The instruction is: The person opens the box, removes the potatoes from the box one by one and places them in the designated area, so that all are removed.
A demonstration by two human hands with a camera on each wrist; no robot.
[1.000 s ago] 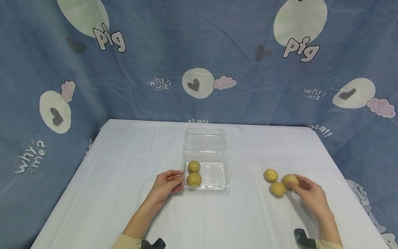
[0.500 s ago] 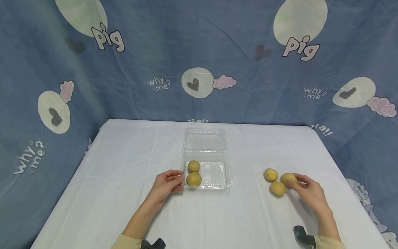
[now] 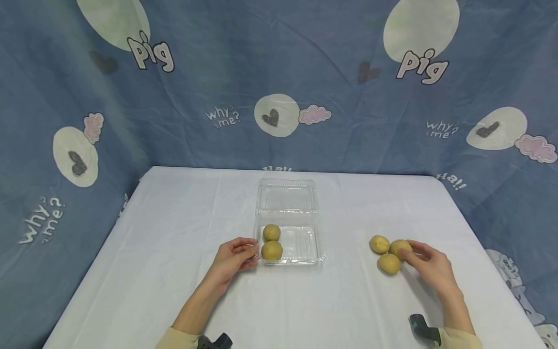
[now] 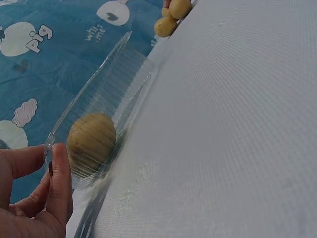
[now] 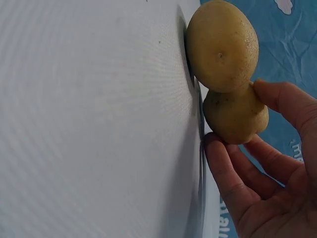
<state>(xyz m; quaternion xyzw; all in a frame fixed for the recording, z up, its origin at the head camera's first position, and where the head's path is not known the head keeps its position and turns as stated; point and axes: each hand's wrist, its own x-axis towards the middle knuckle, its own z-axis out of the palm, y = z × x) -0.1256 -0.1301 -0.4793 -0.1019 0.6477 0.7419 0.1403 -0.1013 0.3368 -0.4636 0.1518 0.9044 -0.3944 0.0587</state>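
Observation:
A clear plastic clamshell box lies with its lid folded back on the table, two potatoes in its left end. My left hand pinches the left rim of that box between thumb and fingers, as the left wrist view confirms. Over to the right, my right hand holds a potato between thumb and fingertips, low at the tabletop. Two more potatoes lie close by it: one nearer the front and one to the left. In the right wrist view, a potato partly covers the held one.
White cloth covers the table. A blue printed curtain hangs behind it and along both sides. The box's open lid lies toward the back edge.
My right hand has shifted slightly left and away from me, and the potato in it has moved closer to the other two. My left hand and the box stay put.

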